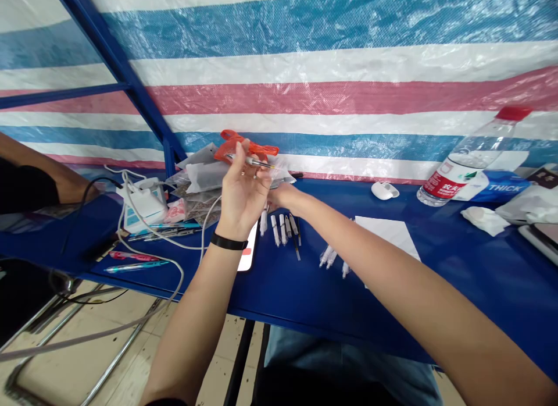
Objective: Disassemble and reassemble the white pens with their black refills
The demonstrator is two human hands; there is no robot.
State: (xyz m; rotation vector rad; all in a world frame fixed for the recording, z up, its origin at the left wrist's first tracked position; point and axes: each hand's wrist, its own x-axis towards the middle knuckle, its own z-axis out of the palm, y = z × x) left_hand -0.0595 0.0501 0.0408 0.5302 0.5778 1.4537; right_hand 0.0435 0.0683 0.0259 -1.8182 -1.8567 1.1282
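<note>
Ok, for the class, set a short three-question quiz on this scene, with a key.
1. Multiple choice: what does the left hand hold up between its fingers? a) a slim pen-like part b) a white charger
2. True or false: the water bottle has a blue cap.
3. Fill the gap: the loose white pen parts lie on the ___ table.

Key: 1. a; 2. false, its cap is red; 3. blue.
</note>
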